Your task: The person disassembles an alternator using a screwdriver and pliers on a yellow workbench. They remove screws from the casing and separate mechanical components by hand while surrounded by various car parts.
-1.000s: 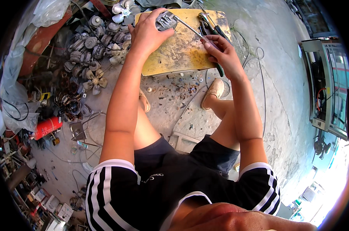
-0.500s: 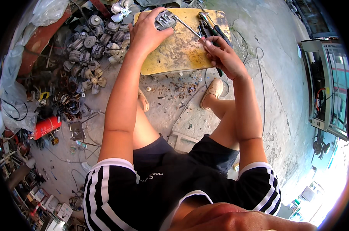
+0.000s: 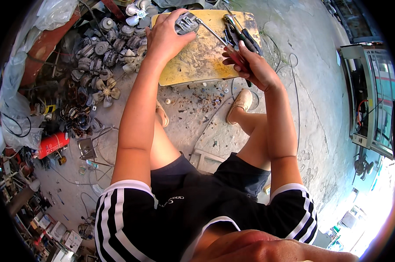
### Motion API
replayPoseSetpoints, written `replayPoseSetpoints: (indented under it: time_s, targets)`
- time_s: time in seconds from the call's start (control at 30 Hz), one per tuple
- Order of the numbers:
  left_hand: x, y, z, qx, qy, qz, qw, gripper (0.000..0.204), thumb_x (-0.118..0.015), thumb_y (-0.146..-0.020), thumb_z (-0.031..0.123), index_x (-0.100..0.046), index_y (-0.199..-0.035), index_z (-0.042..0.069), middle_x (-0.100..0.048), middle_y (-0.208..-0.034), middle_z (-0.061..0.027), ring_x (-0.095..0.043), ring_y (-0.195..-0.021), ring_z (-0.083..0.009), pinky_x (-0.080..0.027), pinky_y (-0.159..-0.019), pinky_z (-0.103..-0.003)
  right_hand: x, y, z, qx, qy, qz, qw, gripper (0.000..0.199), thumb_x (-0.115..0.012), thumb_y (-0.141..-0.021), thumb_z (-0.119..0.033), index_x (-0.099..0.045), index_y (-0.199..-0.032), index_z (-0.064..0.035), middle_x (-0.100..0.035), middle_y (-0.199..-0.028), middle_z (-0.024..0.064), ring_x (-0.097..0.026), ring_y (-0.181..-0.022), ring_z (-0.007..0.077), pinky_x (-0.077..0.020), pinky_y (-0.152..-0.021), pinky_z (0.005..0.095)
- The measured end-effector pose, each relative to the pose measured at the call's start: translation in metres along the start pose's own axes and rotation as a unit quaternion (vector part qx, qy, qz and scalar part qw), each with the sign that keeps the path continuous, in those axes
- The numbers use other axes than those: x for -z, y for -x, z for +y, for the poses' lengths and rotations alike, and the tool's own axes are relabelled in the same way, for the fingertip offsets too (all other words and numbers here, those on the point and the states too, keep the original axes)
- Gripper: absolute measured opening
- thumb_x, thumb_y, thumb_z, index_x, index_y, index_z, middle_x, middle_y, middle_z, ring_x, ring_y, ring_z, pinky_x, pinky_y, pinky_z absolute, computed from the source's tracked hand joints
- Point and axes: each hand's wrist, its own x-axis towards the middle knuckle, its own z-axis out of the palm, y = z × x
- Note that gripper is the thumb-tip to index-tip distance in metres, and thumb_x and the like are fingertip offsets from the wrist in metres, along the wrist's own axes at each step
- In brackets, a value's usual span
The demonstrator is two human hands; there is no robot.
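Note:
A small grey metal motor with a slotted housing rests on the yellow stool top. My left hand is closed round its left side, thumb along the near edge. In my right hand is a red-handled nut driver; my fingers wrap its handle. The long metal shaft slants up and left, and its thicker tip meets the motor's right side. What the tip fits onto is too small to make out. Beside the shaft lie pliers with dark handles and other hand tools.
Many similar motors and some fan blades are heaped on the floor at left. A red cylinder lies beyond them. Cables and small debris cover the floor near my feet. A glass-fronted cabinet stands at right.
My right hand has shifted its grip on the nut driver, from a fingertip hold to fingers wrapped round the red handle. My left hand and the motor stay in place.

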Motion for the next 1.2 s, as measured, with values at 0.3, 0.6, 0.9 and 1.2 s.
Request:
replayPoseSetpoints:
  time_s: [0.3, 0.6, 0.9, 1.2]
  targets:
    - [0.000, -0.001, 0.001, -0.002, 0.003, 0.001, 1.000, 0.064, -0.078, -0.073, 0.035, -0.058, -0.134, 0.029, -0.061, -0.121, -0.0111, -0.060, -0.115, -0.0321, -0.044, -0.099, -0.044, 0.001, -0.006, 0.012, 0.016, 0.047, 0.045, 0.998, 0.036, -0.055, -0.103, -0.035, -0.060, -0.125, -0.0068, -0.066, -0.109, 0.0015, -0.051, -0.077, 0.0042, -0.0436, -0.067, 0.0193]
    - [0.000, -0.001, 0.001, -0.002, 0.006, 0.001, 1.000, 0.064, -0.077, -0.072, 0.035, -0.059, -0.133, 0.029, -0.061, -0.119, -0.0114, -0.060, -0.114, -0.0322, -0.045, -0.098, -0.044, 0.006, -0.010, 0.016, 0.075, 0.187, 0.066, 0.977, 0.037, -0.060, -0.100, -0.039, -0.060, -0.122, -0.0087, -0.065, -0.102, 0.0000, -0.052, -0.080, 0.0049, -0.0463, -0.074, 0.0221]
    - [0.001, -0.001, 0.002, -0.003, 0.008, -0.002, 1.000, 0.065, -0.078, -0.072, 0.034, -0.058, -0.134, 0.028, -0.061, -0.120, -0.0123, -0.061, -0.114, -0.0329, -0.045, -0.098, -0.044, 0.003, -0.006, 0.016, 0.068, 0.198, 0.055, 0.976, 0.041, -0.053, -0.103, -0.041, -0.058, -0.129, -0.0084, -0.064, -0.099, 0.0007, -0.045, -0.071, 0.0058, -0.0437, -0.071, 0.0206]
    - [0.001, -0.001, 0.003, 0.002, 0.013, -0.008, 1.000, 0.065, -0.078, -0.072, 0.035, -0.058, -0.134, 0.029, -0.061, -0.121, -0.0126, -0.061, -0.113, -0.0337, -0.047, -0.097, -0.044, 0.004, -0.009, 0.018, 0.051, 0.153, 0.059, 0.985, 0.040, -0.052, -0.103, -0.044, -0.057, -0.128, -0.0127, -0.061, -0.096, 0.0003, -0.043, -0.070, 0.0032, -0.0372, -0.060, 0.0189]
